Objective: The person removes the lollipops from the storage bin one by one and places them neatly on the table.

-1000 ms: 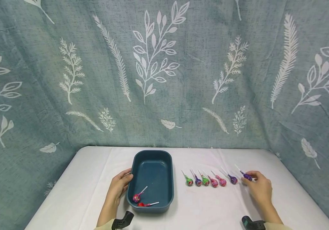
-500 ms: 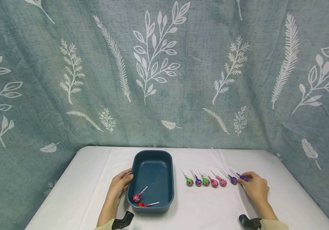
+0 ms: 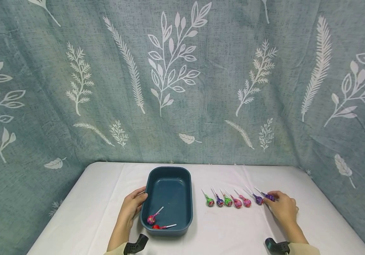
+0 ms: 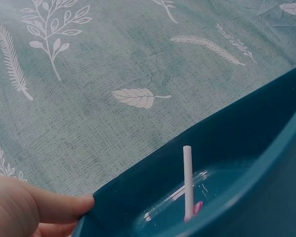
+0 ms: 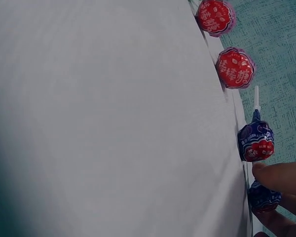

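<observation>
A dark teal rectangular tub point(image 3: 169, 198) stands on the table. My left hand point(image 3: 133, 204) grips its left wall, the thumb point(image 4: 59, 207) over the rim. Inside, near its front, lie a pink-purple lollipop point(image 3: 151, 219) and a red lollipop point(image 3: 156, 227); in the left wrist view a white stick point(image 4: 188, 180) points up. To the right, wrapped lollipops form a row, sticks pointing away. At its right end my right hand point(image 3: 284, 208) pinches a purple lollipop point(image 5: 264, 197) between thumb and fingers, close beside another purple lollipop point(image 5: 257, 142).
Left of the purple pair the row holds two pink lollipops point(image 3: 245, 202), a green lollipop point(image 3: 228, 202), a dark blue lollipop point(image 3: 219, 202) and another green lollipop point(image 3: 209, 202). A white cloth point(image 3: 220, 230) covers the table; a leaf-patterned curtain point(image 3: 182, 124) hangs behind and at both sides.
My right hand has moved left with the purple lollipop, bringing it close to the neighbouring purple one, mostly by half a second ago. The left hand and the tub stay put.
</observation>
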Demonstrator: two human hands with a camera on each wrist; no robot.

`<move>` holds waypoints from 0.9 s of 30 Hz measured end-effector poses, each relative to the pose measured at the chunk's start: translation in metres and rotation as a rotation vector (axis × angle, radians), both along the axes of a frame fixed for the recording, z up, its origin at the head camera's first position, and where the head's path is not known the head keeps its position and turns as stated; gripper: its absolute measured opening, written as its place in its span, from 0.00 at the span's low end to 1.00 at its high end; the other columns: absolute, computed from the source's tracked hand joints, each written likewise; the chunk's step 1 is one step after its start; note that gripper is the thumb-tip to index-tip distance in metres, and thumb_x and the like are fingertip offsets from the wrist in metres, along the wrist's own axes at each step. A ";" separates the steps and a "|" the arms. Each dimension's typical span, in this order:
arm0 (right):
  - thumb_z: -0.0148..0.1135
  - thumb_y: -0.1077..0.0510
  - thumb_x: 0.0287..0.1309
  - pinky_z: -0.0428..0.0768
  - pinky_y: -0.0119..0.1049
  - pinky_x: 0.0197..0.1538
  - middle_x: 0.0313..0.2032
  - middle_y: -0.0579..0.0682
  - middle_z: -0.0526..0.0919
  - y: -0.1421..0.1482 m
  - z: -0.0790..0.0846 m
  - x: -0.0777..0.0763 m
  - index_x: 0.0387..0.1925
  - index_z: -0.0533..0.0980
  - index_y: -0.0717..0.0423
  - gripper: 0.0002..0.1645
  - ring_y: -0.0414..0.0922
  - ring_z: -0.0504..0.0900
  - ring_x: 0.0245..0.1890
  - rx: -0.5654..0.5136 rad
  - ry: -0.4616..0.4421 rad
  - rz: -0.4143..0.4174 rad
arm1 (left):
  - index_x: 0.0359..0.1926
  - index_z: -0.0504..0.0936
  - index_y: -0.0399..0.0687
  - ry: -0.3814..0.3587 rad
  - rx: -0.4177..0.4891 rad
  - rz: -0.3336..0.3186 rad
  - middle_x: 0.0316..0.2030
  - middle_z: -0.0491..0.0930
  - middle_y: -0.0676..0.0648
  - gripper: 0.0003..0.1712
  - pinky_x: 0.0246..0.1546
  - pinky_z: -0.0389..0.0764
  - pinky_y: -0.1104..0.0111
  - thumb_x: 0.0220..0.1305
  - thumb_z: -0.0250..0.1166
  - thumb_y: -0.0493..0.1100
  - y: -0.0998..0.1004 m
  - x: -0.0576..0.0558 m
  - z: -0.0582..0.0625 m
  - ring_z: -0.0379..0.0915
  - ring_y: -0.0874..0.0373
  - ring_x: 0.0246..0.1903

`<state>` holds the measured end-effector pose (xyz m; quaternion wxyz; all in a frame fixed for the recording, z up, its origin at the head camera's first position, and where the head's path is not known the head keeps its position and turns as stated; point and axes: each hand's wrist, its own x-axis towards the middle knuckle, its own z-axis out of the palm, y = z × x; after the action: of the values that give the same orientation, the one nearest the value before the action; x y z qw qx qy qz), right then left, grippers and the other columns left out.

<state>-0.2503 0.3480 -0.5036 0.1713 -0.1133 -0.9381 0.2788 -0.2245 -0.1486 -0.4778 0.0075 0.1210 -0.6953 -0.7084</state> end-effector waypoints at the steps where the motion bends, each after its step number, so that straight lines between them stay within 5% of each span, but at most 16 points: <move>1: 0.71 0.56 0.50 0.60 0.63 0.44 0.45 0.69 0.80 0.000 0.000 0.000 0.44 0.78 0.68 0.23 0.68 0.69 0.43 -0.002 0.000 0.003 | 0.62 0.71 0.31 0.000 -0.001 0.001 0.57 0.74 0.31 0.25 0.50 0.78 0.57 0.68 0.59 0.40 0.000 0.000 0.000 0.76 0.42 0.52; 27: 0.70 0.58 0.49 0.61 0.66 0.46 0.45 0.70 0.79 0.002 0.000 0.002 0.47 0.77 0.70 0.25 0.70 0.68 0.45 0.019 -0.007 0.055 | 0.61 0.72 0.31 0.012 0.003 0.013 0.56 0.75 0.31 0.25 0.47 0.80 0.60 0.66 0.60 0.39 0.001 0.001 -0.004 0.78 0.43 0.50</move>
<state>-0.2478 0.3504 -0.5034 0.1615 -0.0866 -0.9440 0.2742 -0.2239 -0.1475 -0.4813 0.0162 0.1213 -0.6934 -0.7101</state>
